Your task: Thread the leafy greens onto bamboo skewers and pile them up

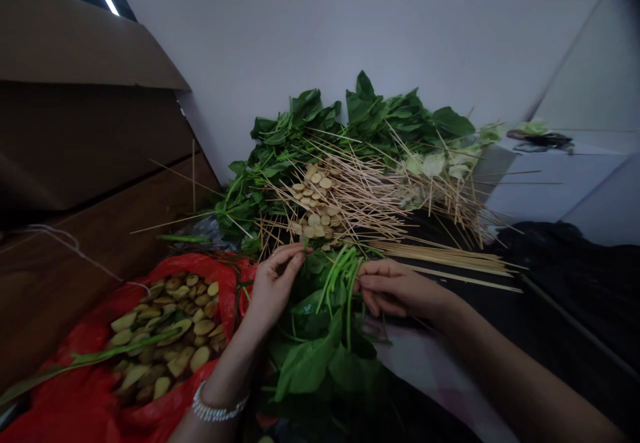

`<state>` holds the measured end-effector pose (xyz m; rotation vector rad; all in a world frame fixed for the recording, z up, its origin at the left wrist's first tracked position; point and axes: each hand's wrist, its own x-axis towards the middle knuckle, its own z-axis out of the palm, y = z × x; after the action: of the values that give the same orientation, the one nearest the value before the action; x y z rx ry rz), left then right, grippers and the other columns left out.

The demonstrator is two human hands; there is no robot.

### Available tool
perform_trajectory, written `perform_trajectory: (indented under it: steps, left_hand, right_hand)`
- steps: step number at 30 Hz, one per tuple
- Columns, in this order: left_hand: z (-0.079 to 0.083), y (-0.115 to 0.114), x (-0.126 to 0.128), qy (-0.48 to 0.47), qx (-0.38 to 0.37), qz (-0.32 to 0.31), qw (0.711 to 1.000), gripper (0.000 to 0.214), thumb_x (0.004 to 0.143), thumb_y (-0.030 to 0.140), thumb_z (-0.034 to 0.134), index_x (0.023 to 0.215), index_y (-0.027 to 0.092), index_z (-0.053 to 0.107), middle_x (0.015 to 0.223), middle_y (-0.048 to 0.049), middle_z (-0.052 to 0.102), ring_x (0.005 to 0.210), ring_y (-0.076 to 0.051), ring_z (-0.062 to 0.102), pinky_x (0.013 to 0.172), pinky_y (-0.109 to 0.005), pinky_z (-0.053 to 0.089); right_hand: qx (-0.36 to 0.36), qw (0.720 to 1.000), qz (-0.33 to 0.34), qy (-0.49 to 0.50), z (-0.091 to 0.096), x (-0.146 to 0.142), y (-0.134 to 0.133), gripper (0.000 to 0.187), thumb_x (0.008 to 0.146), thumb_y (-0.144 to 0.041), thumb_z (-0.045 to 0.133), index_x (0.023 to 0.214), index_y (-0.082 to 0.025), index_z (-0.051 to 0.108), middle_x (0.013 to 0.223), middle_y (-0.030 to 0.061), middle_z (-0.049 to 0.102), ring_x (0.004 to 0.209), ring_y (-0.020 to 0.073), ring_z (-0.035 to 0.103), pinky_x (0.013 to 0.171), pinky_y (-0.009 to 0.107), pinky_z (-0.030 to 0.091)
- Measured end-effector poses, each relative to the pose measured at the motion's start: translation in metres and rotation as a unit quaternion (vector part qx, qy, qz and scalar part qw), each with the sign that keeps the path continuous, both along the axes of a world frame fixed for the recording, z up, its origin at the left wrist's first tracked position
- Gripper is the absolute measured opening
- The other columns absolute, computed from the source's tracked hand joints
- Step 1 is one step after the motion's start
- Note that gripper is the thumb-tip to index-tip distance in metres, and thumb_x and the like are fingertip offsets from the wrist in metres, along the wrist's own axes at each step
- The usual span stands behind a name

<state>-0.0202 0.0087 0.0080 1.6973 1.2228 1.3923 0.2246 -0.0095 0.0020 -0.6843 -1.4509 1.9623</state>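
Note:
My left hand (274, 285) is closed in a pinch at the near edge of a pile of skewered pale slices (316, 204), fingertips together on something I cannot make out. My right hand (395, 287) has its fingers curled around a bunch of green stems (342, 276) whose leaves (310, 363) hang down toward me. Several thin bamboo skewers (445, 256) lie fanned out just beyond both hands. A beaded bracelet (216, 408) sits on my left wrist.
A red plastic bag (90, 389) at the lower left holds several sliced pale-yellow pieces (170, 336). A big heap of leafy greens (360, 119) lies against the white wall. Brown cardboard (75, 163) stands at the left. A dark surface (560, 296) extends to the right.

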Motion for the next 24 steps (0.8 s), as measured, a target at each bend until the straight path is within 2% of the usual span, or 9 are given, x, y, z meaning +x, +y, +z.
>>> perform_trajectory:
  steps: [4,7,10,15,24]
  left_hand:
    - [0.006,-0.007,0.003,-0.103,-0.14,-0.007,0.985,0.034,0.071,0.042,0.076,0.094,0.017,0.078,0.09,-0.0084,0.077,0.084,-0.022,0.068,0.075,-0.031,0.053]
    - [0.007,-0.009,0.006,-0.156,-0.195,-0.015,0.968,0.04,0.062,0.041,0.083,0.092,0.015,0.078,0.082,-0.0082,0.077,0.072,-0.019,0.068,0.064,-0.026,0.052]
    - [0.007,-0.011,0.008,-0.169,-0.211,-0.035,0.962,0.038,0.063,0.041,0.082,0.091,0.015,0.078,0.077,-0.0074,0.076,0.068,-0.018,0.067,0.062,-0.026,0.051]
    - [0.007,-0.014,0.009,-0.159,-0.21,-0.075,0.962,0.035,0.071,0.041,0.077,0.096,0.016,0.078,0.08,-0.0066,0.076,0.073,-0.018,0.067,0.064,-0.026,0.052]
    - [0.008,-0.014,0.01,-0.145,-0.192,-0.057,0.969,0.03,0.069,0.041,0.078,0.087,0.017,0.079,0.088,-0.0076,0.076,0.082,-0.021,0.067,0.069,-0.027,0.052]
  right_hand:
    - [0.0,0.999,-0.021,-0.033,0.0,-0.013,-0.007,0.021,0.09,-0.034,0.057,0.088,-0.014,0.062,0.059,-0.0025,0.065,0.029,0.0013,0.038,0.029,0.013,0.02]
    - [0.002,0.999,-0.031,-0.036,-0.002,-0.017,-0.008,0.022,0.091,-0.036,0.056,0.09,-0.015,0.062,0.061,-0.0024,0.065,0.029,0.0018,0.042,0.028,0.013,0.02]
    - [0.009,0.999,-0.034,-0.035,-0.005,-0.018,-0.008,0.022,0.092,-0.036,0.056,0.091,-0.015,0.062,0.062,-0.0022,0.066,0.029,0.0018,0.045,0.028,0.012,0.02]
    - [0.012,0.999,-0.036,-0.038,-0.01,-0.02,-0.007,0.023,0.092,-0.037,0.056,0.092,-0.014,0.062,0.062,-0.0019,0.066,0.03,0.0026,0.046,0.028,0.012,0.02]
    - [0.014,0.998,-0.04,-0.051,-0.011,-0.021,-0.006,0.025,0.091,-0.039,0.056,0.092,-0.014,0.062,0.061,-0.0021,0.066,0.029,0.0027,0.046,0.028,0.013,0.02]
